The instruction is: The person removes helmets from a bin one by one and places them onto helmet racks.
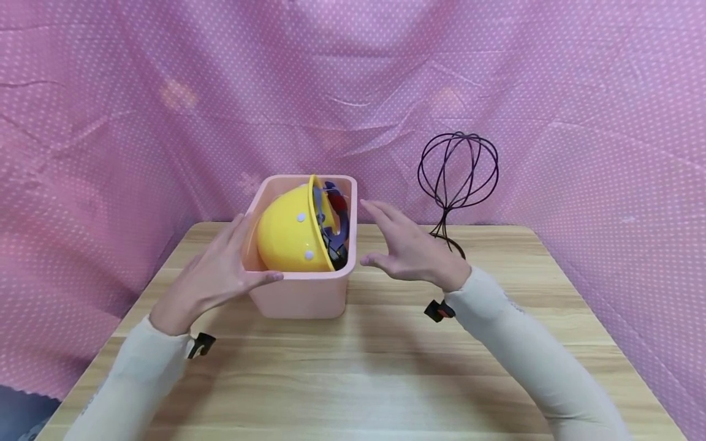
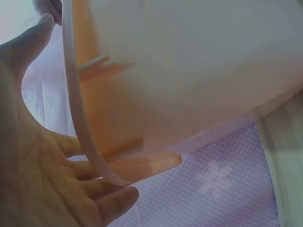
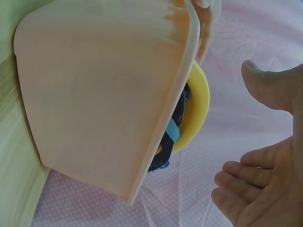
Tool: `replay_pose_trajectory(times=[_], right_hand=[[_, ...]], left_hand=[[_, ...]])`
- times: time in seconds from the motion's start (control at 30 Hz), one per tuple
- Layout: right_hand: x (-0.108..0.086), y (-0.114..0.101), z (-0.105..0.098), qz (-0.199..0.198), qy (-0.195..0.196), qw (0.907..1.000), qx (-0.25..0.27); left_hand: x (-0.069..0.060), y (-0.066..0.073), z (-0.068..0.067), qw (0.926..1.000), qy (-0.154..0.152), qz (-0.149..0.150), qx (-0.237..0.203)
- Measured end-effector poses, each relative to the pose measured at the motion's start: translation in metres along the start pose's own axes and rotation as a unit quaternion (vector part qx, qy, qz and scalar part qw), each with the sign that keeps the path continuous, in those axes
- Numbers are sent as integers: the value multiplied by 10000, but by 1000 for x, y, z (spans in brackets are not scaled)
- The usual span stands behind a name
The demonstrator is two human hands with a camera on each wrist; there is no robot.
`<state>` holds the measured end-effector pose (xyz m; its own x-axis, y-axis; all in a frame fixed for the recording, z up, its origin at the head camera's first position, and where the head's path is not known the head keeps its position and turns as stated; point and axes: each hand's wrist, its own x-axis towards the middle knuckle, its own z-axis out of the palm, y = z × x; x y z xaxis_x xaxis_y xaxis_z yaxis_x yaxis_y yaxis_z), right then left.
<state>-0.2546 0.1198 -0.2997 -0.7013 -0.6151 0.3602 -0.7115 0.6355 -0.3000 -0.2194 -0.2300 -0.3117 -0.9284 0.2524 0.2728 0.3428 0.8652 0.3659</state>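
A yellow hard hat lies tipped on its side in a pink plastic bin, its dark inner straps facing right. My left hand is at the bin's left side, thumb reaching over the near rim and fingers along the left rim. In the left wrist view, the left hand's fingers touch the rim with little curl. Just right of the bin, my right hand holds nothing, thumb and fingers spread apart. A gap separates the right hand from the bin in the right wrist view.
A black wire stand with a balloon-shaped top rises behind the right hand, at the back of the wooden table. Pink dotted cloth hangs behind the table and along its sides.
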Motion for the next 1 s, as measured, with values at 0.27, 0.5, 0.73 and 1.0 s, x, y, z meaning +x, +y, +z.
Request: replay_pose_trajectory(times=[0.27, 0.5, 0.73, 1.0], right_hand=[[10, -3, 10, -137, -101, 9998, -68], [18, -10, 19, 136, -458, 9989, 14], [29, -13, 29, 238, -655, 9975, 89], [42, -17, 45, 11, -716, 9974, 89]], left_hand=[[9, 20, -13, 9829, -50, 1177, -1418], [6, 19, -12, 9837, -372, 894, -1512], [-6, -9, 4, 9990, -237, -374, -111], [-8, -14, 4, 9972, -382, -636, 105]])
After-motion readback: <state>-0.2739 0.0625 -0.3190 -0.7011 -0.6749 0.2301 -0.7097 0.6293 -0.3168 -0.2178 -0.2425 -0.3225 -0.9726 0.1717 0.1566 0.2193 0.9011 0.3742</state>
